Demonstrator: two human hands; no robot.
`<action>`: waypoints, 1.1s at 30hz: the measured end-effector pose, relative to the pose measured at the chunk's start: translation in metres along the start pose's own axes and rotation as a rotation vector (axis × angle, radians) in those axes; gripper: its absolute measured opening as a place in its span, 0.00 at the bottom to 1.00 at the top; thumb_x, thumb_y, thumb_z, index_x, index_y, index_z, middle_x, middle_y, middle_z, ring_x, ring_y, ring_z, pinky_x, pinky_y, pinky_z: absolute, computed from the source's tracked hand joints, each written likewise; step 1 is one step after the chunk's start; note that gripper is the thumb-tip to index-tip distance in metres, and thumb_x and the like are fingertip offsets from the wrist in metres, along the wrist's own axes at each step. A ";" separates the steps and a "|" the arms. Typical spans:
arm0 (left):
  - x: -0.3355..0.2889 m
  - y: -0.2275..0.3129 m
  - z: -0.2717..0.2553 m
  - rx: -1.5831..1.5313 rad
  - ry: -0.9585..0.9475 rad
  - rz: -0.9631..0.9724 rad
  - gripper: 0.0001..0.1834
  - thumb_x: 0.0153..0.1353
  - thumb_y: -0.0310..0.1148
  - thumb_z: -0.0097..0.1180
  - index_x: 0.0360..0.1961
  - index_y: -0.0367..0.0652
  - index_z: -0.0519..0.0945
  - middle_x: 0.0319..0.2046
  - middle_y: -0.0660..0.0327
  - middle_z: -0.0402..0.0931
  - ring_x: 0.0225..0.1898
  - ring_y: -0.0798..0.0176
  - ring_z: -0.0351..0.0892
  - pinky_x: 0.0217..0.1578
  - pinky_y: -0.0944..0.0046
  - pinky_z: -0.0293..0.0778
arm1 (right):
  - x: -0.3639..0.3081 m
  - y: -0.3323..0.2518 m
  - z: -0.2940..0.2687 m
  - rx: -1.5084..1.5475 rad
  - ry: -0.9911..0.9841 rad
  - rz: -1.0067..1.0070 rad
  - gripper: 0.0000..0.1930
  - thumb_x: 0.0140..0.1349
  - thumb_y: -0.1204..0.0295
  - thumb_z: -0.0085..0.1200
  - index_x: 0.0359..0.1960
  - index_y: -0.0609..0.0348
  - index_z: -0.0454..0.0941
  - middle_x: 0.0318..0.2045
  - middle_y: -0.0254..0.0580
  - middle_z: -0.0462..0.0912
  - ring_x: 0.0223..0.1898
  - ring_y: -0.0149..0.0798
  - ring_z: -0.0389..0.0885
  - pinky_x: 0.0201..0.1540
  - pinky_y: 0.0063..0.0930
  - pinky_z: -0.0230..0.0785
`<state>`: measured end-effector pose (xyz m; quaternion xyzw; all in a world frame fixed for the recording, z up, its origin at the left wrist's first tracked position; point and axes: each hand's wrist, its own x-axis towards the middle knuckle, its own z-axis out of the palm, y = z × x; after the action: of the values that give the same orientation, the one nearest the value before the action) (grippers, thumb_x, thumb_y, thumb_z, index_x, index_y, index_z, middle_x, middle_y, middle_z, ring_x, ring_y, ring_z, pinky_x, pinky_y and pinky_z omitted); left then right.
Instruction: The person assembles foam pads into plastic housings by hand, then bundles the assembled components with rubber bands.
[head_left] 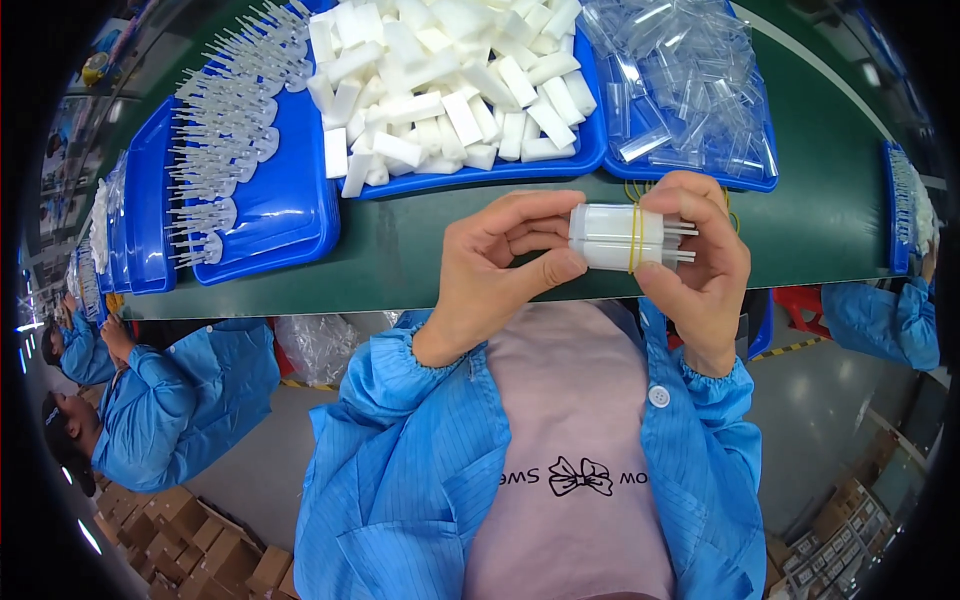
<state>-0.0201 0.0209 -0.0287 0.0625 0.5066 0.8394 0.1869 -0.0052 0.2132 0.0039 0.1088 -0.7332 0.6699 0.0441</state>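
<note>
Between both hands, above the table's near edge, is a small bundle of clear plastic cases (604, 222) with white blocks inside. A yellow rubber band (636, 240) runs around its middle. Thin white rods (685, 256) stick out of its right end. My left hand (480, 262) pinches the left end between thumb and fingers. On the other side my right hand (715, 262) is closed around the right end, thumb below and fingers above, next to the band. More yellow bands (735, 218) lie on the table, partly hidden behind my right hand.
A blue tray (285, 235) at left bears rows of white pronged parts (225, 150). White foam blocks (460, 115) fill the middle tray; clear plastic cases (690, 90) fill the right one. All stand on the green table (400, 250). Two people in blue coats (180, 400) sit at left, another (880, 320) at right.
</note>
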 end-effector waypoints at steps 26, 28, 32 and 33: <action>-0.065 0.076 -0.134 0.833 0.987 0.450 0.09 0.58 0.25 0.56 0.39 0.34 0.78 0.37 0.58 0.76 0.37 0.65 0.76 0.40 0.69 0.71 | 0.429 0.106 -0.105 -1.302 0.009 -0.082 0.22 0.46 0.60 0.64 0.43 0.55 0.78 0.39 0.43 0.81 0.41 0.42 0.81 0.43 0.33 0.73; -0.067 0.086 -0.145 1.040 1.042 0.442 0.07 0.57 0.25 0.57 0.37 0.34 0.79 0.35 0.59 0.76 0.36 0.65 0.75 0.39 0.69 0.71 | 0.429 0.119 -0.094 -1.353 0.024 -0.089 0.27 0.43 0.54 0.65 0.43 0.56 0.78 0.39 0.48 0.82 0.43 0.50 0.80 0.46 0.41 0.72; -0.064 0.097 -0.171 1.407 1.106 0.383 0.05 0.57 0.26 0.58 0.33 0.35 0.80 0.29 0.60 0.78 0.32 0.66 0.75 0.35 0.70 0.70 | 0.422 0.106 -0.088 -1.341 -0.007 0.022 0.28 0.45 0.53 0.64 0.47 0.55 0.77 0.45 0.48 0.79 0.48 0.49 0.78 0.49 0.38 0.71; -0.060 0.098 -0.177 1.408 1.140 0.404 0.06 0.57 0.27 0.59 0.33 0.35 0.81 0.28 0.60 0.79 0.30 0.65 0.75 0.34 0.69 0.70 | 0.422 0.099 -0.094 -1.325 -0.021 -0.031 0.28 0.48 0.54 0.62 0.48 0.56 0.76 0.46 0.48 0.78 0.48 0.47 0.77 0.50 0.36 0.70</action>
<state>-0.0410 -0.1890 -0.0225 -0.1734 0.8943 0.2587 -0.3212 -0.4448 0.2719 0.0053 0.0756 -0.9888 0.0752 0.1040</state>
